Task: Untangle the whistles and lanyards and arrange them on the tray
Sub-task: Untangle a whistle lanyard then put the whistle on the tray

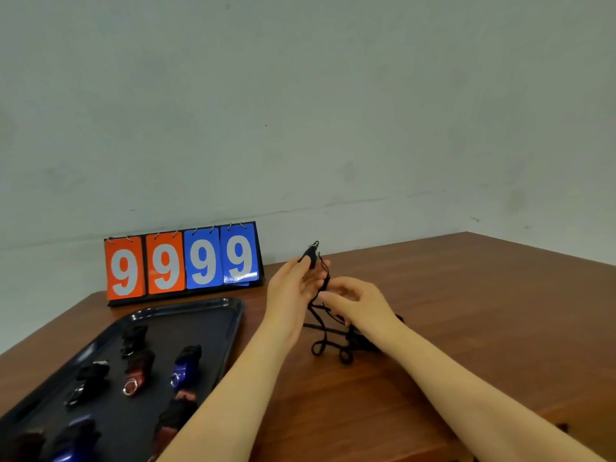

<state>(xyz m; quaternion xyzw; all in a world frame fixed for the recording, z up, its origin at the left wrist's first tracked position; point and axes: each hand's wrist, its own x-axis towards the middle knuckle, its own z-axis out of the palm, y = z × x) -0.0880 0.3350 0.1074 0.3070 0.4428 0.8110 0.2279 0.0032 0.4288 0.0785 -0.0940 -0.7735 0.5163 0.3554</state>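
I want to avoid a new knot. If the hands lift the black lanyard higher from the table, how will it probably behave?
The black lanyard is probably floppy: it sags from the black whistle in the left hand and loops loosely on the table. It seems light, since fingertips hold it. The loose loops may catch again where the right hand pinches the cord.

Two bare forearms reach forward from the near edge of the tabletop, the hands meeting above its middle. The left hand [293,285] is raised with its palm turned inward and its fingertips pinching. The right hand [358,303], just beside and slightly lower, has its fingers curled inward toward the left palm.
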